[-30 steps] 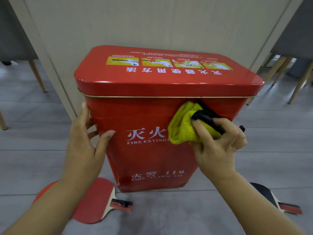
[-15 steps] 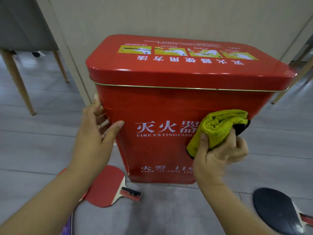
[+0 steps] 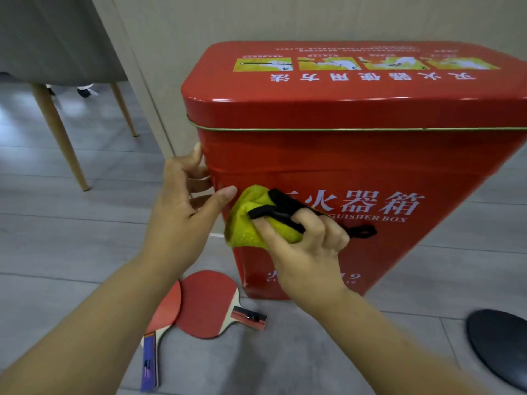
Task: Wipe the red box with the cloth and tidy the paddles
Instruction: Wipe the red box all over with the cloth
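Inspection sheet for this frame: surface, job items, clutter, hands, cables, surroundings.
Surface: grey tiled floor.
Job's things: red box upright, lid on; yellow cloth pressed to its front near the left corner; red paddle overlapping a second red paddle on the floor at the box's left foot; black paddle on the floor at right, cut by the frame.
Clutter: nothing seen.
Grippers: left hand braces the box's left corner, thumb on the front; right hand grips the cloth.
Cables: nothing seen; a black strap belongs to the cloth.
Surroundings: beige wall behind the box; grey chair with wooden legs at left.
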